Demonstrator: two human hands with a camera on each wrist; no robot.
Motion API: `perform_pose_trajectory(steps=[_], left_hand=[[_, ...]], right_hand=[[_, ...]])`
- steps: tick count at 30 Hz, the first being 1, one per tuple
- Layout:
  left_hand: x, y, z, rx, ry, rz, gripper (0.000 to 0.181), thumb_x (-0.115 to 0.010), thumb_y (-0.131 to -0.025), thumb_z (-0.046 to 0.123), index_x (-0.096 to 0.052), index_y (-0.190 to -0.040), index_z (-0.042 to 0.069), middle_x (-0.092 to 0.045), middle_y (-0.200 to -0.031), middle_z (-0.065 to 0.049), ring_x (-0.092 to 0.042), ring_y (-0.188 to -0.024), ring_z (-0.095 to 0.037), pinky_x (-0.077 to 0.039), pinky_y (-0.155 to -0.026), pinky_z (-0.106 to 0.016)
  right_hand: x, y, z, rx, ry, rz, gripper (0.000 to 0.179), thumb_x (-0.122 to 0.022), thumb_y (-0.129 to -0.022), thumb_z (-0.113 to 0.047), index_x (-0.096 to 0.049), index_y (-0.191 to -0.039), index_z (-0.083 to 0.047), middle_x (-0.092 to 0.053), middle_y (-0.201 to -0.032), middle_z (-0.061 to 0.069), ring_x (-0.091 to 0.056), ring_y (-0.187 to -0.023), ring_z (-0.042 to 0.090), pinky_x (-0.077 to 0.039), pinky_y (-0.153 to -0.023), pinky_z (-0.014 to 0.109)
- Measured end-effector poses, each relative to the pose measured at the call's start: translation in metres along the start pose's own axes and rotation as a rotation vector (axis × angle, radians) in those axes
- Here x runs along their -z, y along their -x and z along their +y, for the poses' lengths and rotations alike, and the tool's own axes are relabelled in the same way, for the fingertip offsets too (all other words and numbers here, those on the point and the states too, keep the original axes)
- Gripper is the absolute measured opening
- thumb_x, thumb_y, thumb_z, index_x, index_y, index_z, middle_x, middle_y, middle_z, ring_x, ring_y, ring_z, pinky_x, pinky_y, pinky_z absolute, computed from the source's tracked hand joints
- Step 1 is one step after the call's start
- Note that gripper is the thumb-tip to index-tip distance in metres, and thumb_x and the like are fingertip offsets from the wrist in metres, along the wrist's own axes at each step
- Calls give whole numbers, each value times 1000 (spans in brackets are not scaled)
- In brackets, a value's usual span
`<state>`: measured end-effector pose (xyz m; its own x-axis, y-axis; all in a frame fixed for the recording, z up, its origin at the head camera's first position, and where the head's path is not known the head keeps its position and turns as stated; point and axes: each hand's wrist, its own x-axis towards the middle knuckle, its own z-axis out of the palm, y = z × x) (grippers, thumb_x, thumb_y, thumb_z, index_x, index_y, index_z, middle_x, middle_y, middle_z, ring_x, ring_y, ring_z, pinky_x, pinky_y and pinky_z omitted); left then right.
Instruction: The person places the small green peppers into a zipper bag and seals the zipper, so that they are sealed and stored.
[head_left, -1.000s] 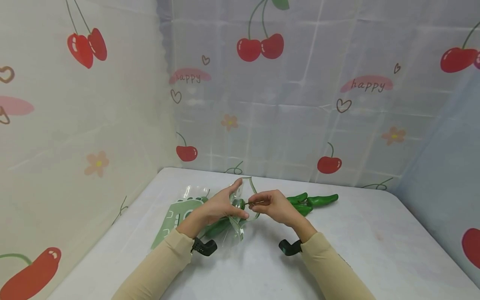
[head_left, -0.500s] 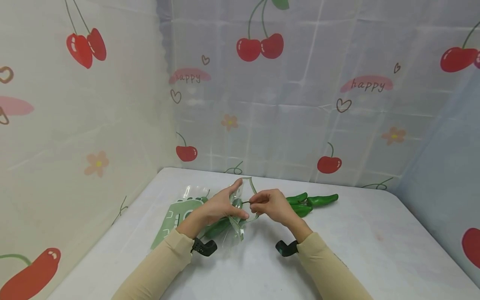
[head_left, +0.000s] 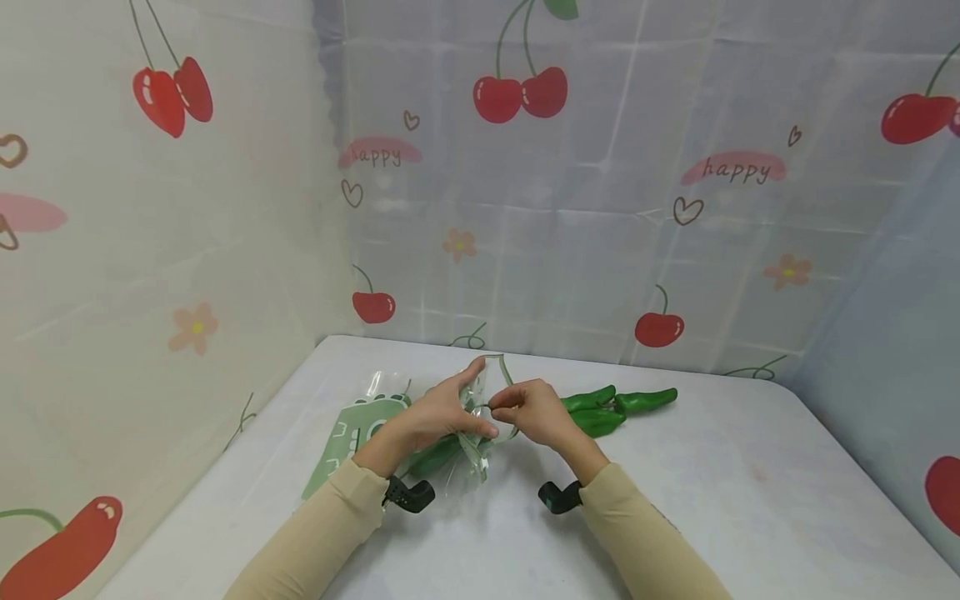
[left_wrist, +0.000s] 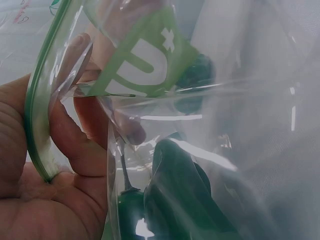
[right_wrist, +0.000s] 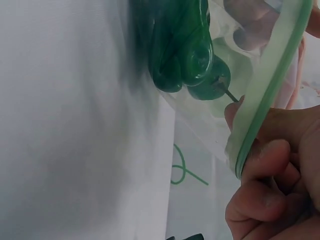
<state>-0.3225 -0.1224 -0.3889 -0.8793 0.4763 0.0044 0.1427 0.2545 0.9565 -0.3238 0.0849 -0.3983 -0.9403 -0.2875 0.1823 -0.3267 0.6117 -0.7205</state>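
Note:
A clear zip bag with a green print lies at the back left, its mouth facing right. My left hand holds that mouth spread, thumb on the near side and fingers on the far side. Green peppers show through the clear plastic. My right hand reaches in at the mouth and pinches the thin stem of one green pepper, whose body is inside. In the right wrist view the green zip edge crosses in front of the right fingers. Part of the bag is hidden behind my left hand.
Several loose green peppers lie on the white table just right of my right hand. A patterned curtain stands behind the table, with more sheeting at both sides.
My right hand has moved left toward the bag, and the pepper it pinches has gone deeper in. More of the loose peppers shows now. The left hand has stayed in place.

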Motion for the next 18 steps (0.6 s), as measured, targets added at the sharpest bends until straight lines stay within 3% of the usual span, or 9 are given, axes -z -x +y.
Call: perform_pose_trajectory(steps=[2, 9, 18], left_hand=[[0, 0, 0, 0, -4, 4, 126, -97, -71, 18, -16, -167, 28, -9, -174, 7, -2, -161, -24, -20, -126, -58], [0, 1, 0, -1, -14, 12, 125, -97, -71, 18, -17, -167, 27, -10, -174, 7, -3, -161, -23, -20, -126, -58], [1, -2, -3, -10, -37, 7, 126, -97, -71, 22, -15, -167, 27, -13, -174, 9, -3, -161, -23, -13, -126, -61]], right_hand=[[-1, 0, -1, 1, 28, 11, 8, -79, -91, -15, -83, -97, -18, -79, -98, -1, -71, -92, 16, -58, -75, 35], [-2, -1, 2, 18, 51, 14, 6, -80, -90, -17, -82, -95, -19, -78, -97, -2, -69, -90, 14, -56, -72, 32], [9, 1, 10, 46, 21, -2, 10, -80, -91, -21, -81, -100, -19, -76, -98, -3, -57, -77, 15, -50, -65, 31]])
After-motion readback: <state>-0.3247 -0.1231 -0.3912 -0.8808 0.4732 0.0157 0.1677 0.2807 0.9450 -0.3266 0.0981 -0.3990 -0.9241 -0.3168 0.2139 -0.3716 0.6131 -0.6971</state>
